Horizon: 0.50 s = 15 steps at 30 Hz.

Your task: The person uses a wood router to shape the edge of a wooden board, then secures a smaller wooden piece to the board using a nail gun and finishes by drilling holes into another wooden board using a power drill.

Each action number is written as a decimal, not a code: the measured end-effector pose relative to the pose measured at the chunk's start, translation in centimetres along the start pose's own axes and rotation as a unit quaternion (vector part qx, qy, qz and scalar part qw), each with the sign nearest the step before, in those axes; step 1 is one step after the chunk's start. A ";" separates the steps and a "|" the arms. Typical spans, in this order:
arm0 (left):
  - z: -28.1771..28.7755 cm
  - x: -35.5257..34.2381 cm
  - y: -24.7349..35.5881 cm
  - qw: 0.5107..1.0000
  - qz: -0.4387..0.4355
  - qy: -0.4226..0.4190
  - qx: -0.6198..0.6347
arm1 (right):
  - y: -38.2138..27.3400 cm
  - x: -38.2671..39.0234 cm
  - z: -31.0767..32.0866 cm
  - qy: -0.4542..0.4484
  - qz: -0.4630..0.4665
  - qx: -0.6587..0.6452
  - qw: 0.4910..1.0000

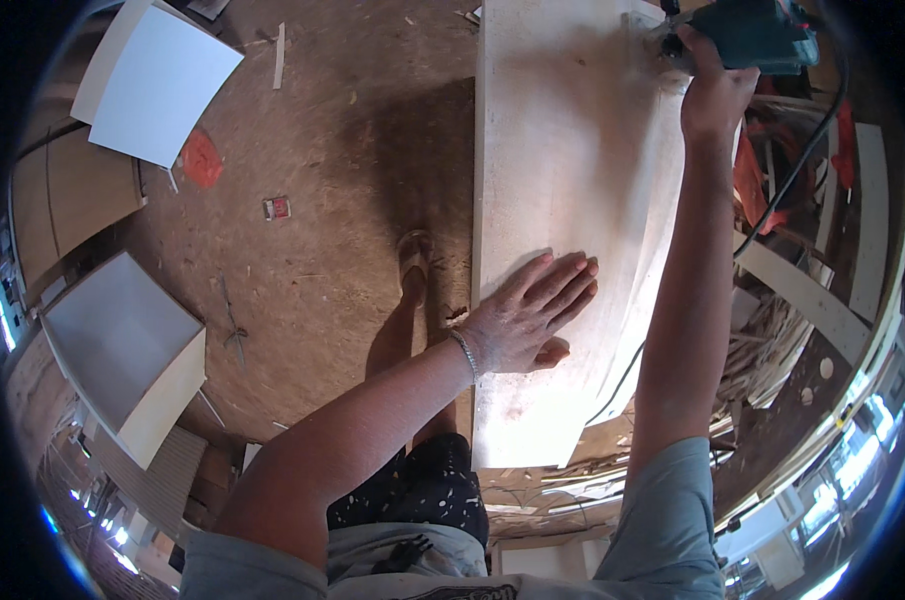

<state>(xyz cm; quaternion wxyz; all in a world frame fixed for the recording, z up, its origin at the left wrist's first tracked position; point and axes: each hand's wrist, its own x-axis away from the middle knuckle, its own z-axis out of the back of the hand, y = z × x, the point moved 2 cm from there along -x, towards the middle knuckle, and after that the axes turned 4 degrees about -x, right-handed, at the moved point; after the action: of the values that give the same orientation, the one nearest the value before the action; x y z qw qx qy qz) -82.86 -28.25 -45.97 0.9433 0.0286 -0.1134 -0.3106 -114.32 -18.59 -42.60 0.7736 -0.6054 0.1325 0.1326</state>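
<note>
A long pale wooden board (pixel 537 140) lies lengthwise in front of me. My left hand (pixel 527 315) rests flat on its near part, palm down and fingers spread. At the far right end of the board, my right hand (pixel 717 90) is closed around a dark green corded power tool (pixel 757 38). The tool's base sits at the board's right edge. Its exact kind is hard to tell, since it is partly cut off by the picture's rim. A black cord (pixel 810 150) runs from it down the right side, passing behind my right forearm.
An open white-lined box (pixel 122 330) and a white panel (pixel 162 85) stand on the left. A red bag (pixel 202 158) and a small packet (pixel 276 208) lie on the brown floor (pixel 312 300). Wood strips and offcuts (pixel 807 300) are heaped on the right.
</note>
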 end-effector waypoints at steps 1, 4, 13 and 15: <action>0.0 0.1 0.0 1.000 0.000 0.004 -0.007 | 0.3 -0.4 -0.3 0.001 0.009 -0.012 1.000; -0.1 0.0 -0.1 0.999 -0.003 0.016 -0.030 | 0.4 -1.7 -1.1 0.025 -0.035 -0.063 0.997; -0.3 0.1 -0.1 0.999 0.003 0.044 0.018 | 0.4 -4.3 -3.1 0.039 -0.036 -0.114 0.992; -0.4 0.2 -0.2 0.999 0.010 0.040 0.019 | 0.3 -4.2 -3.9 0.050 -0.029 -0.104 0.993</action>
<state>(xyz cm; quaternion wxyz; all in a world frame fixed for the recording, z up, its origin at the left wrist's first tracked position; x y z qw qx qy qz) -82.71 -28.54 -46.38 0.9493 0.0576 -0.0822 -0.2978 -118.57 -22.49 -42.25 0.7024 -0.6919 0.1390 0.0928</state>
